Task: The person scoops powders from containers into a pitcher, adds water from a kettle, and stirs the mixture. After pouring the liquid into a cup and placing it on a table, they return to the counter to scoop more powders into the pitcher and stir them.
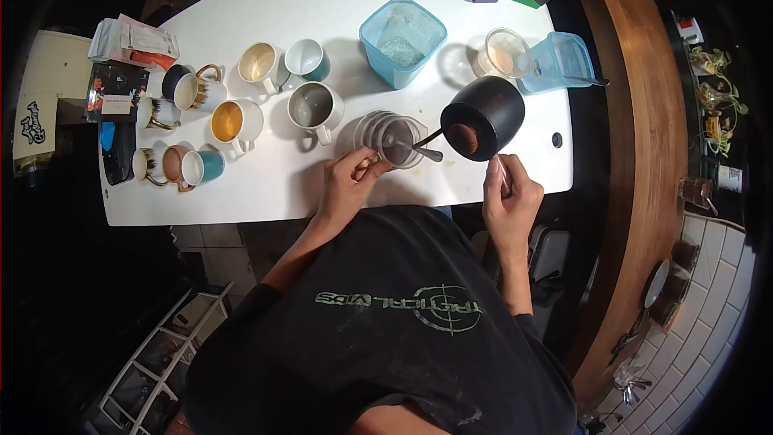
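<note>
My right hand (pixel 512 193) is closed round the handle of a black gooseneck kettle (pixel 501 111), which is tilted to the left. The kettle's thin spout reaches over the rim of a clear glass jug (pixel 386 130). Low at the jug's near left side, my left hand (pixel 348 180) has its fingers closed on the glass. Inside the jug is a brownish content, and a metal spoon (pixel 431 153) leans out over its right side. A few yellowish spots mark the white table (pixel 306 189) beside the jug.
Several mugs stand left of the jug, among them a grey-lined mug (pixel 312 106) and a yellow-lined mug (pixel 235 123). Behind are a blue plastic container (pixel 403 36), a clear cup (pixel 504 52) and another blue container (pixel 557 63). Packets (pixel 133 40) lie far left.
</note>
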The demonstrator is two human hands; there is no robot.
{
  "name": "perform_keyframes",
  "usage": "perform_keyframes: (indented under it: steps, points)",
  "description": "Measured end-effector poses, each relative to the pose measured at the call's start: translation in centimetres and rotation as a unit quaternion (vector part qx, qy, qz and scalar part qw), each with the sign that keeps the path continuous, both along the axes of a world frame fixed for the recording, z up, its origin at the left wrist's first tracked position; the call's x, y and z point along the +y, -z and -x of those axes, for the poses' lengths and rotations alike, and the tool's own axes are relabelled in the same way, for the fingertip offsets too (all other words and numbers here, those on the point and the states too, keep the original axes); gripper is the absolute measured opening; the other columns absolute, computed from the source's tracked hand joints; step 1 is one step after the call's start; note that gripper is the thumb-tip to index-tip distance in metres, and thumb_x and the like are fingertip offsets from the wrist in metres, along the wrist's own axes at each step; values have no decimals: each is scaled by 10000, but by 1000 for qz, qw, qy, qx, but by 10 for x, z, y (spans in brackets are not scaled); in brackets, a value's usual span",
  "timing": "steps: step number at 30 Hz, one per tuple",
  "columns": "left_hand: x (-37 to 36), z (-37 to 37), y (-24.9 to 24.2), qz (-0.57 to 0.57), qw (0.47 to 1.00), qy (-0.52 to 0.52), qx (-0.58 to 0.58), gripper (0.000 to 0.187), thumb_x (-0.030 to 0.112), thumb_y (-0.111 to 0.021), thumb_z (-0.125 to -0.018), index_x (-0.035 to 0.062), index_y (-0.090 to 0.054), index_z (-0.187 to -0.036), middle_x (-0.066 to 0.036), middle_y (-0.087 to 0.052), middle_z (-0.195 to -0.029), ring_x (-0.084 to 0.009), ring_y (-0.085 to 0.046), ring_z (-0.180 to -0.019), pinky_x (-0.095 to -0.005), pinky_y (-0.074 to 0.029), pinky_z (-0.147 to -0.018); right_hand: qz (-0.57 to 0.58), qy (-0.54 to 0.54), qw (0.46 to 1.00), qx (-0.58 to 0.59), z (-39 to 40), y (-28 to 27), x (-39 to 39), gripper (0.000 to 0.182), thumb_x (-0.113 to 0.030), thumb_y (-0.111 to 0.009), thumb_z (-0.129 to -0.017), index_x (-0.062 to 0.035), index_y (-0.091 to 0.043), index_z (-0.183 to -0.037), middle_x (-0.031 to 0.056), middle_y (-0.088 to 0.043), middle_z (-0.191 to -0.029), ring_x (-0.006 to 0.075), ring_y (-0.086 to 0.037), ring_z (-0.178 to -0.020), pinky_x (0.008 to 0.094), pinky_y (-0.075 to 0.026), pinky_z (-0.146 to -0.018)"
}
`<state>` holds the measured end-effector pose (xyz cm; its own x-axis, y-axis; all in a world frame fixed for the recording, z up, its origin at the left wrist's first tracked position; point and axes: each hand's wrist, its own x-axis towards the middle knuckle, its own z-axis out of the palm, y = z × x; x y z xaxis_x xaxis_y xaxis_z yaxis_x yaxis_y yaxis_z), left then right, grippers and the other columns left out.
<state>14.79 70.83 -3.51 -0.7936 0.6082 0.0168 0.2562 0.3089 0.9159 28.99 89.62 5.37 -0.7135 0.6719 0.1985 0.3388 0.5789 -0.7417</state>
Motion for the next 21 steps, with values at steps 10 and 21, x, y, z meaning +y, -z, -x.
perform_keyframes:
  steps: [10, 21]
  points:
    - [0, -1, 1, -2, 1000, -2, -10, 199, 138, -749, -849, -8, -614, -854, 13, -400, -611, -77, -343, -559, -259, -305, -499, 6, -1, 1000, 4, -1, 0, 0, 144, -107, -617, -911, 30, -645, -874, 95, -570, -553, 124, -495, -421, 286, -377, -451]
    - [-1, 1, 3, 2, 1000, -2, 0, 203, 123, -756, -840, -7, -600, -834, 8, -429, -628, -76, -355, -567, -259, -315, -499, 37, 14, 999, 8, 3, 1, -2, 175, -109, -609, -922, 49, -636, -852, 78, -537, -541, 90, -426, -430, 280, -329, -442]
